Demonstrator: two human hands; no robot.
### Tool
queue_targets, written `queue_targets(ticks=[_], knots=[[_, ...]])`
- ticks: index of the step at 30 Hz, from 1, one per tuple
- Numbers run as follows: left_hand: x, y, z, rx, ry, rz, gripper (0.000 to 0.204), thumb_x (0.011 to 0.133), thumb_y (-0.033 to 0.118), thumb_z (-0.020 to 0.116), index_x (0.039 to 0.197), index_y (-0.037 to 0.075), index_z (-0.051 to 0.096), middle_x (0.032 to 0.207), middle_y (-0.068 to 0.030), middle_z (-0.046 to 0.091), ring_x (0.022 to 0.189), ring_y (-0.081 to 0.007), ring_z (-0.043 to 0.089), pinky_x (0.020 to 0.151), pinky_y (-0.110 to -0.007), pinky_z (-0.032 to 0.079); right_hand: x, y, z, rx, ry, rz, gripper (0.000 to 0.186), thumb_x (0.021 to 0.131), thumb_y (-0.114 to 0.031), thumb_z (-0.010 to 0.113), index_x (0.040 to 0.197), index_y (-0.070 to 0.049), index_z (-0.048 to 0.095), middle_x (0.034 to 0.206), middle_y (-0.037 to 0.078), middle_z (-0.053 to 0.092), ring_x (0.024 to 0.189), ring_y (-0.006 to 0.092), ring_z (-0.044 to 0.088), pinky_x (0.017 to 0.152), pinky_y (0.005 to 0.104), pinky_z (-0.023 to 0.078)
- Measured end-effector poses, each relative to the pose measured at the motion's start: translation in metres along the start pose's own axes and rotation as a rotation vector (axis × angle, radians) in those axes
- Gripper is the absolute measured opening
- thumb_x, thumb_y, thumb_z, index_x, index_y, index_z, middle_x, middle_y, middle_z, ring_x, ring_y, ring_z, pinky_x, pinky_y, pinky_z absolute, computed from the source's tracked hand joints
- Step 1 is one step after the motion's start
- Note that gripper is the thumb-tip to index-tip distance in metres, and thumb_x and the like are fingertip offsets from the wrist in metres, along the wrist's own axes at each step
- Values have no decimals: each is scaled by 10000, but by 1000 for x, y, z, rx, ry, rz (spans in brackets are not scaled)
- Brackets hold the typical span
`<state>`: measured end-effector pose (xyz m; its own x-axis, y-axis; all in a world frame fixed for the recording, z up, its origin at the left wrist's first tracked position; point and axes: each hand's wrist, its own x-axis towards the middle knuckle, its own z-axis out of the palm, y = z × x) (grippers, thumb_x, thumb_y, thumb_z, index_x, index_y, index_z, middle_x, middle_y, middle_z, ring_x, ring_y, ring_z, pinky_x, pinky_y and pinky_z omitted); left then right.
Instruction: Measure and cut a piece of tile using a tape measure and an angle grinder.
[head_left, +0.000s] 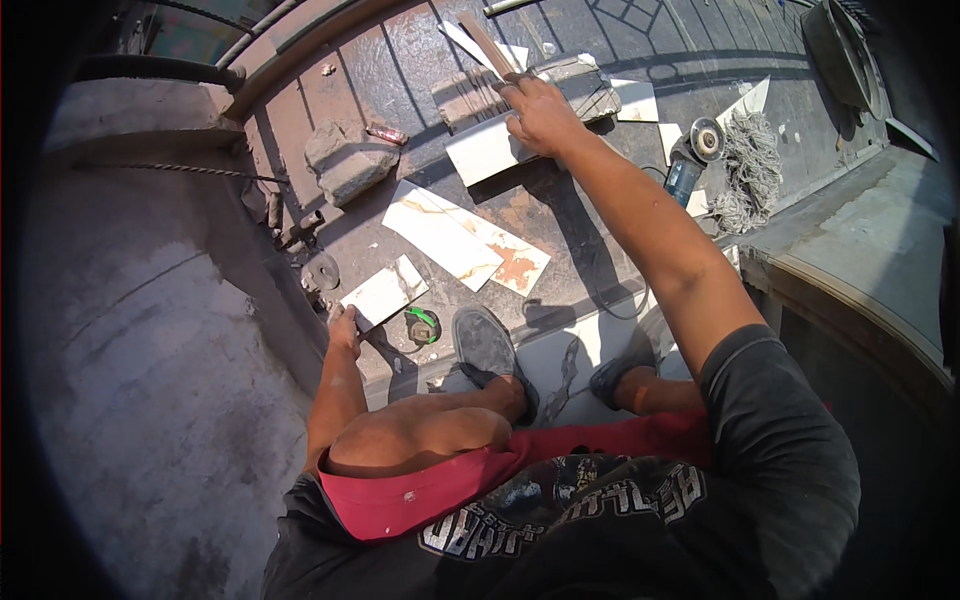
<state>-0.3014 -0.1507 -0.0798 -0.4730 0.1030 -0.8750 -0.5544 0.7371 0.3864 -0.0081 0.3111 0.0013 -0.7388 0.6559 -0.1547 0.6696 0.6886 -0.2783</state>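
My left hand [343,328] grips the near corner of a small white, marble-patterned tile piece [388,292], low at the left. Stretched far forward, my right hand [540,112] has its fingers closed around the near end of a narrow brown strip [487,46]. Below that hand, a white tile piece [487,150] rests against a grey stone block [468,98]. Two longer offcuts overlap on the floor between my hands: a white tile [440,232] and a brown-stained one [520,262]. Beside the left hand's tile lies a black and green tape measure [422,325].
An angle grinder [690,160] with its cord lies at the right, beside a heap of grey string [750,170]. A rough stone chunk [348,160] sits at the left. A wall ledge [170,400] borders the left side; a large round pan [843,55] stands far right.
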Motion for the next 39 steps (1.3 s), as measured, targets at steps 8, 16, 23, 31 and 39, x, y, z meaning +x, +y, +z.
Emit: queue_targets(ticks=[8, 16, 23, 31, 39], knots=[[27, -3, -29, 752, 379, 229, 434, 925, 291, 644, 1244, -3, 629, 1176, -203, 707, 1034, -340, 696, 909, -411, 521, 20, 64, -21, -322, -166, -108, 637, 780, -66, 719, 1383, -167, 540, 1335, 114, 624, 1298, 294, 557, 1038, 449, 464], [-98, 22, 54, 1166, 112, 341, 470, 871, 399, 731, 1085, -4, 618, 1040, -206, 696, 1029, -396, 661, 911, -477, 504, -1, 87, -2, -382, -106, -60, 534, 793, -182, 760, 1279, -66, 573, 1245, 128, 648, 1195, 305, 608, 1002, 415, 491], [-118, -47, 96, 1101, 101, 350, 917, 697, 548, 845, 1277, -41, 447, 1298, -277, 519, 1242, -446, 515, 1023, -507, 451, -127, 48, 15, -58, -27, 582, 924, 708, -406, 856, 1465, -76, 441, 1370, 169, 526, 1298, 353, 500, 1081, 493, 411], [-111, -52, 124, 993, 245, 418, 767, 756, 475, 811, 1208, -43, 471, 1167, -275, 576, 1150, -452, 562, 978, -523, 455, -177, 14, 47, 81, -32, 508, 723, 841, -364, 750, 1451, -90, 476, 1490, 198, 454, 1383, 371, 421, 1130, 478, 359], [-131, 6, 113, 669, -362, 644, 673, 766, 320, 762, 1251, -26, 449, 1122, -259, 584, 1074, -377, 593, 950, -448, 454, -153, -75, 39, 693, -354, 323, 367, 898, -282, 693, 1159, -26, 672, 1076, 182, 710, 1014, 373, 668, 878, 443, 517]])
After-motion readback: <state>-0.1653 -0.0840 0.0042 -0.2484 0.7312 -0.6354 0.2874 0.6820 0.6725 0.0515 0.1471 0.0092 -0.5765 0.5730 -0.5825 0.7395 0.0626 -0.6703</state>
